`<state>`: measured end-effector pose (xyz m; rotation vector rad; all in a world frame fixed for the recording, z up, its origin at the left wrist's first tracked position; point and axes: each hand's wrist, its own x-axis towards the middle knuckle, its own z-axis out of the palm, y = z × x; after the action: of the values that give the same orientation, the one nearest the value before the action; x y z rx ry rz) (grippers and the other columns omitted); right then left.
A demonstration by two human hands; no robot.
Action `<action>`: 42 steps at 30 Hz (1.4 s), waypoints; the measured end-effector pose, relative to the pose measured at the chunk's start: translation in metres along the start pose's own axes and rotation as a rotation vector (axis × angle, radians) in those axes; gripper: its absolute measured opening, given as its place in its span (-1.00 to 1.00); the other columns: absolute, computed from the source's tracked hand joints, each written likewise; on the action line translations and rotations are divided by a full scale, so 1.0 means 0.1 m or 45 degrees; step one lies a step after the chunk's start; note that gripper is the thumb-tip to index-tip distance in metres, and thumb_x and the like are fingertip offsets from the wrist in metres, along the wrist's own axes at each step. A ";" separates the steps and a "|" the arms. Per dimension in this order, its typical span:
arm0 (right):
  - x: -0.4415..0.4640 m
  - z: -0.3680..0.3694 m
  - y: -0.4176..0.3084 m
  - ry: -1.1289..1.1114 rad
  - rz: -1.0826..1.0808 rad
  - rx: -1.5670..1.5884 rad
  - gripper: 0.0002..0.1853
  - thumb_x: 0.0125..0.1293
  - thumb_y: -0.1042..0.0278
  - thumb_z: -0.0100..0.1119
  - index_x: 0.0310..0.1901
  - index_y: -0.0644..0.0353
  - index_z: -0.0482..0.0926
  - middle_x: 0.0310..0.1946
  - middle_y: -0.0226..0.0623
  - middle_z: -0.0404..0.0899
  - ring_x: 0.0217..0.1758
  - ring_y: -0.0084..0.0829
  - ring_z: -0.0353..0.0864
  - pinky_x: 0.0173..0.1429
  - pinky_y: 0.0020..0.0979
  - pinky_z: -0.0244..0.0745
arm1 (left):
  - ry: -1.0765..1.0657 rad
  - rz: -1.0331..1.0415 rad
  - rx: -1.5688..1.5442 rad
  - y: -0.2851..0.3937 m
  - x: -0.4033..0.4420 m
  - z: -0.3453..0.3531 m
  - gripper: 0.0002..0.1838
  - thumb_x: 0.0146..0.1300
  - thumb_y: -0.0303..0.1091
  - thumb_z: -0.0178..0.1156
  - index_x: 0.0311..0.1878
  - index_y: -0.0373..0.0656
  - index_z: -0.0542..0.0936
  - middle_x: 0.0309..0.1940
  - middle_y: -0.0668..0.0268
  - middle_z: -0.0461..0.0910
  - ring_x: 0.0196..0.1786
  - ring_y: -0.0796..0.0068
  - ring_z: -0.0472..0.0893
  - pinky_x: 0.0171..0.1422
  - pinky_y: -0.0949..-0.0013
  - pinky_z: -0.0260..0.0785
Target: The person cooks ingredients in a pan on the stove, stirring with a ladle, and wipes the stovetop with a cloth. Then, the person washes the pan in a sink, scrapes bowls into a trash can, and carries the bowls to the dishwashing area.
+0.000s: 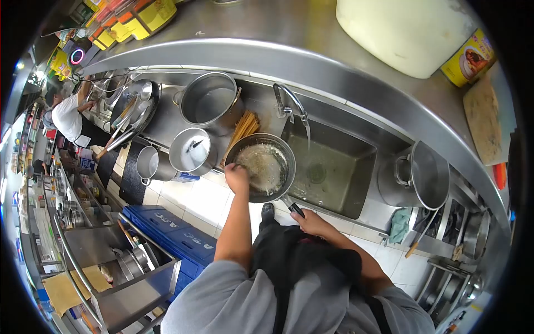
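Frying pan [288, 170]: held before me, overlapping the sink basin's [350, 172] left edge in my view; wet, pale residue covers its inside.
Right hand [312, 221]: closed round the black handle [296, 210], which points back toward me, presumably to steady the pan.
Left hand [238, 179]: curled over the pan's left side, fingertips hidden; I can't tell whether it grips anything.
Faucet [296, 104]: at the basin's back edge, near its left corner, running a thin stream beside the pan, likely to keep water close.
Bamboo sticks [243, 127]: bundled just behind the pan, apparently within my reach.
Large pot [207, 103]: left of the basin, probably stood there to leave it free.
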<state>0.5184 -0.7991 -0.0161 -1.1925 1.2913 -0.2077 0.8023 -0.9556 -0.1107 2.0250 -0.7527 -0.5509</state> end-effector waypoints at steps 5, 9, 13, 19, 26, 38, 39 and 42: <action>-0.14 -0.06 -0.30 -0.171 0.174 0.142 -0.49 0.55 -0.18 -0.03 -0.17 0.23 0.40 -0.64 -0.38 0.39 -0.71 -0.52 0.40 -0.63 -0.39 0.34 | -0.185 0.083 -0.182 0.38 -0.03 0.70 -0.72 0.10 -0.34 0.33 -0.12 -0.24 0.72 -0.14 -0.02 0.73 -0.02 0.03 0.72 0.19 0.18 0.50; 0.00 -0.21 -0.11 -0.125 0.080 0.029 -0.46 0.55 -0.17 -0.03 -0.14 0.30 0.37 -0.61 -0.32 0.40 -0.71 -0.51 0.40 -0.69 -0.38 0.36 | -0.319 0.130 0.265 0.69 -0.34 0.08 -0.74 0.13 -0.36 0.32 -0.09 -0.17 0.71 -0.25 0.01 0.74 -0.11 0.05 0.74 0.13 0.17 0.53; -0.11 -0.17 -0.25 -0.176 0.136 0.084 -0.47 0.54 -0.15 -0.01 -0.13 0.31 0.36 -0.62 -0.32 0.39 -0.71 -0.53 0.38 -0.69 -0.39 0.37 | -0.065 0.315 -0.036 0.42 -0.07 0.21 -0.78 0.16 -0.43 0.32 -0.12 -0.23 0.67 -0.23 0.04 0.74 -0.15 0.12 0.73 0.06 0.20 0.54; -0.07 -0.43 -0.17 -0.208 0.117 -0.024 -0.45 0.54 -0.19 -0.04 -0.15 0.30 0.39 -0.63 -0.28 0.44 -0.75 -0.47 0.43 -0.67 -0.33 0.40 | -0.866 0.512 0.129 0.36 -0.07 0.30 -0.76 0.12 -0.48 0.34 -0.10 -0.26 0.70 -0.15 0.09 0.74 -0.05 0.20 0.72 0.17 0.25 0.50; -0.17 -0.35 -0.40 -0.189 0.237 -0.120 -0.44 0.54 -0.21 -0.04 -0.08 0.29 0.43 -0.63 -0.28 0.44 -0.76 -0.46 0.42 -0.65 -0.33 0.40 | -0.618 0.521 0.322 0.73 -0.03 0.62 -0.78 0.06 -0.31 0.31 -0.22 -0.17 0.69 -0.26 -0.02 0.74 -0.10 -0.04 0.73 0.10 0.10 0.55; -0.01 -0.15 -0.15 -0.057 0.058 -0.173 -0.43 0.53 -0.22 -0.03 -0.29 0.26 0.42 -0.66 -0.32 0.45 -0.72 -0.49 0.45 -0.62 -0.35 0.39 | -0.454 0.155 0.397 0.55 0.38 0.52 -0.79 0.02 -0.30 0.32 -0.30 -0.20 0.72 -0.34 0.02 0.74 -0.21 0.04 0.76 0.00 0.12 0.58; -0.05 -0.11 -0.20 -0.101 0.156 -0.180 -0.44 0.54 -0.22 -0.05 -0.29 0.23 0.41 -0.66 -0.32 0.45 -0.71 -0.49 0.45 -0.61 -0.35 0.39 | -0.578 0.362 0.377 0.54 0.14 0.65 -0.81 0.03 -0.31 0.31 -0.31 -0.18 0.72 -0.33 0.03 0.75 -0.20 0.02 0.76 0.02 0.09 0.58; -0.07 -0.20 -0.14 -0.126 0.073 -0.144 -0.45 0.55 -0.23 -0.08 -0.30 0.20 0.40 -0.66 -0.34 0.45 -0.72 -0.50 0.45 -0.62 -0.35 0.40 | -0.808 0.530 0.356 0.72 0.10 0.55 -0.84 0.06 -0.33 0.30 -0.30 -0.15 0.73 -0.32 0.04 0.76 -0.21 0.07 0.76 0.01 0.09 0.58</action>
<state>0.5059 -0.8117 0.0023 -1.2443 1.2624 -0.0336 0.7536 -1.0254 -0.0786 1.8553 -1.6647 -0.8882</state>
